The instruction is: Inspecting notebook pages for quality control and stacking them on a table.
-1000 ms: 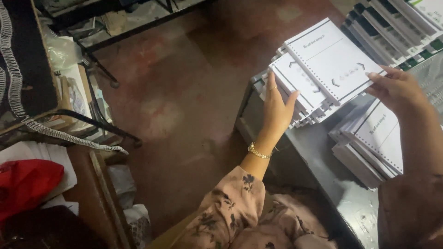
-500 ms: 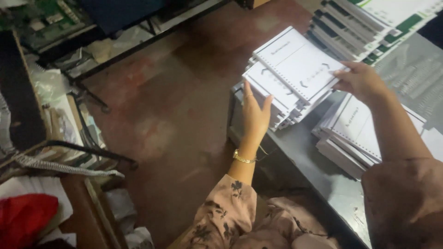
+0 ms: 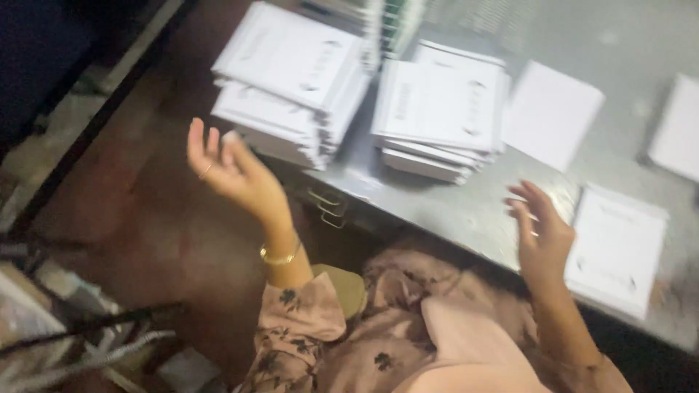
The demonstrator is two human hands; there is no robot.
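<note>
My left hand (image 3: 227, 166) hovers open just off the table's front left corner, beside a tall stack of white spiral-bound booklets (image 3: 291, 76). It holds nothing. My right hand (image 3: 540, 231) is open above the table's front edge, fingers spread, next to a thin white booklet pile (image 3: 617, 247). A second stack of booklets (image 3: 440, 116) stands in the middle of the grey metal table (image 3: 466, 207), between my hands and farther back.
Loose white sheets (image 3: 552, 113) lie at the back right, with another at the far right edge (image 3: 677, 131). More booklets with dark green edges (image 3: 386, 22) stand at the back. Brown floor (image 3: 145, 211) lies to the left, with a dark rack (image 3: 80, 327) at the lower left.
Both hands have let go of the left booklet stack, which now rests on the table. They have drawn back toward me, and the view has swung right over the table.
</note>
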